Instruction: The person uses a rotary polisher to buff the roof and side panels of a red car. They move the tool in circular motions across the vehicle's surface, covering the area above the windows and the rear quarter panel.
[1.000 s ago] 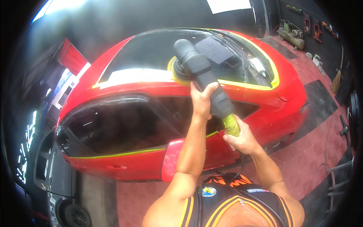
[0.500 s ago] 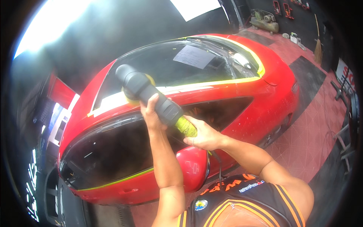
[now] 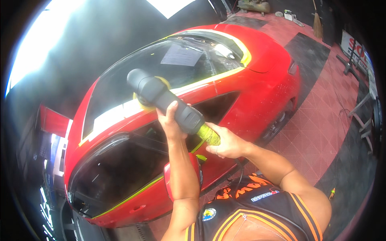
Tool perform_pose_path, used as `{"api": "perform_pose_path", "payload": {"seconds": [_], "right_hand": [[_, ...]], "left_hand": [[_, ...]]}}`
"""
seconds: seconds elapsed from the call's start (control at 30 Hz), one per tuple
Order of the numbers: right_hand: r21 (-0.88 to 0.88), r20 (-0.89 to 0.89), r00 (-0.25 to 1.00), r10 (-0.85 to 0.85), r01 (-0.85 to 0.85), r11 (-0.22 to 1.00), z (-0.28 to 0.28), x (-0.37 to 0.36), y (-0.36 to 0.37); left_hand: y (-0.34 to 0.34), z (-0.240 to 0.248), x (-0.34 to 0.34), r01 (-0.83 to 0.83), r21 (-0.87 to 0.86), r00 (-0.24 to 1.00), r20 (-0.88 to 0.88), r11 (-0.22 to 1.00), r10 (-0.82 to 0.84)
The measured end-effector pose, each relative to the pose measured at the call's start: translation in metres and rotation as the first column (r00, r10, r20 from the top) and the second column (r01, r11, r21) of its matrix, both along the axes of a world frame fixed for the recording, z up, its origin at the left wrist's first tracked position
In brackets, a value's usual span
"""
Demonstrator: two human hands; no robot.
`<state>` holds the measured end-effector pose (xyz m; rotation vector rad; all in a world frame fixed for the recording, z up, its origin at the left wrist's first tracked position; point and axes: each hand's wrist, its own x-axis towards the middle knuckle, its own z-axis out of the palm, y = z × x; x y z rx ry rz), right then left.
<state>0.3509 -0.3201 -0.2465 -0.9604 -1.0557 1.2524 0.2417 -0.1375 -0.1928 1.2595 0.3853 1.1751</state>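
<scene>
A black car polisher (image 3: 173, 103) with a yellow pad (image 3: 144, 103) slants across the red car (image 3: 257, 92). My left hand (image 3: 172, 123) is wrapped round the middle of its body from below, thumb on the near side. Closed round its yellow-green rear grip (image 3: 209, 134) is my right hand (image 3: 228, 141), which wears a ring. The pad lies along the red roof edge above the side windows, mostly hidden behind the polisher's head; whether it touches the paint I cannot tell. Yellow masking tape (image 3: 225, 75) borders the dark glass (image 3: 140, 66) of the roof.
The red side mirror (image 3: 183, 176) juts out beside my left forearm. A cord (image 3: 242, 170) hangs from the polisher's rear. Red and black tiles (image 3: 309, 108) cover the floor. A metal stand (image 3: 362, 116) is at the right, a broom (image 3: 317, 25) and compressor (image 3: 254, 6) at the back.
The car and surroundings have shifted left and up in the picture. Both hands keep hold of the polisher, which now sits slightly further right and nearer the front windshield end cannot be judged.
</scene>
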Motion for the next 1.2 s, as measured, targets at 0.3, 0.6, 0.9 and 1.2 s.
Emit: {"api": "perform_pose_path", "payload": {"seconds": [0.3,0.6,0.9,1.2], "right_hand": [[0.051,0.054,0.979,-0.196,0.193,0.98,-0.067,0.059,-0.046],[0.208,0.346,0.857,-0.383,0.328,0.922,-0.15,0.102,-0.05],[0.227,0.401,0.812,-0.424,0.36,0.905,-0.169,0.091,-0.043],[0.293,0.36,0.811,-0.461,0.371,0.881,-0.168,0.039,-0.009]], "left_hand": [[-0.047,-0.052,0.085,0.124,-0.061,0.991,-0.047,0.99,-0.127],[-0.065,-0.102,0.127,0.159,-0.106,0.985,-0.056,0.982,-0.166],[-0.066,-0.107,0.119,0.16,-0.113,0.981,-0.092,0.981,-0.171],[-0.048,-0.092,0.066,0.133,-0.099,0.988,-0.069,0.986,-0.14]]}}
